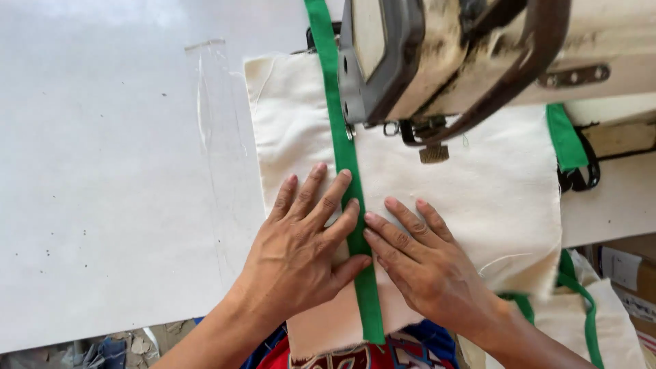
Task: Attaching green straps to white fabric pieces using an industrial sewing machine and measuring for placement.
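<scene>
both hands flat on a cream cloth (478, 184) spread over the white bench (102, 171), pressing rather than gripping. left hand (301, 256) to the left of a green strap (348, 171), fingers spread and the fingertips lapping onto the strap's edge, thumb angled across toward it lower down. right hand (424, 266) just to the strap's right, fingers together and pointing up-left, tips touching the strap. neither grip closed on anything: palms down, fingers open, holding cloth and strap only by downward pressure.

strap running straight from the near edge of the cloth, between the two hands, up under the head of a sewing machine (465, 55) and out past the top of the view. kept taut and centred this way, so as to lie flat on the cloth in line with the presser foot (350, 131), which sits on the strap just ahead of the fingertips. hands set well back from the foot, seemingly to steer without crowding it.

cloth hanging off the near bench edge toward the lap. another green strap (566, 137) at the cloth's far right edge, and more cream pieces with green straps (588, 314) heaped lower right. strip of clear tape (219, 102) stuck on the bench to the left.
</scene>
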